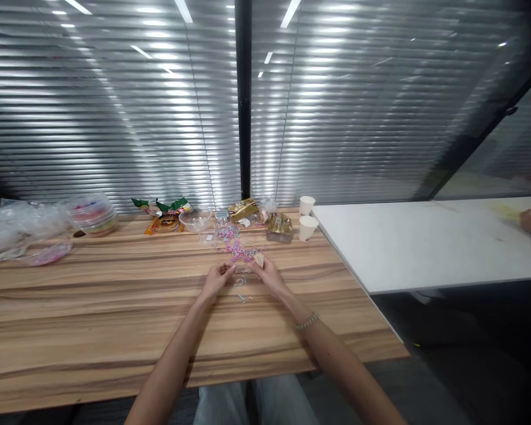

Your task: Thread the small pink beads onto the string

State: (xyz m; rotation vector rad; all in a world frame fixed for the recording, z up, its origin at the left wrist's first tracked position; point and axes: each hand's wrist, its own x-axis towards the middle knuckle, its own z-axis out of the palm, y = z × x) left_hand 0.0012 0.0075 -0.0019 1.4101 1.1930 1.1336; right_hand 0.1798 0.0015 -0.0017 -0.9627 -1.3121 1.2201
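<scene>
Pink and lilac beads (241, 252) lie loose on the wood-grain table (128, 330), just beyond the two hands, with more of the scatter reaching far toward a clear round tub (195, 220) and a small clear lid (206, 238). The left hand (215, 282) and the right hand (269, 276) face each other close to the near edge of the beads, thumb and fingers of each drawn in to a pinch. Whether either pinch is fully closed, or on something thin, I cannot tell; a pale, fan-like piece (259, 259) shows at the right fingers, its grip unclear. Nearer the body, between the forearms, lie a small loop (239, 281) and a few slim bits (242, 298).

For work this fine, light fingertip pressure would serve best, with the wrists low and steady over the table. Hands should move slowly, since a brush of the knuckles could scatter the beads or nudge the loop. Lifting clear of the pile, rather than sliding across it, looks safer, and the gold packet (280, 228) and paper cups (307, 228) on the right are best given room.
</scene>
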